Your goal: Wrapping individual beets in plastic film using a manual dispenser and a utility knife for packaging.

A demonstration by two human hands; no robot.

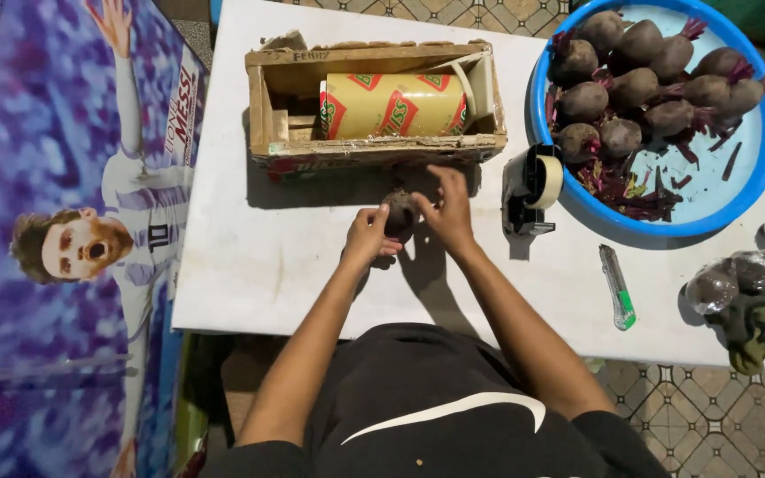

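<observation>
One beetroot [399, 213] is gripped between the left hand [367, 235] and right hand [447, 211], fingers curled closed, at the white table's [250, 265] middle. Three wrapped beetroots [745, 270] are seen near the right edge, eleven in the blue basin [759, 168].

Left hand [367, 235] and right hand [450, 212] holding a beetroot [399, 215] together on the white table [250, 257], wooden box [267, 106] with a roll of wrap [393, 105] behind, blue bowl [759, 177] of beetroots, tape dispenser [531, 188], green knife [618, 288]
</observation>
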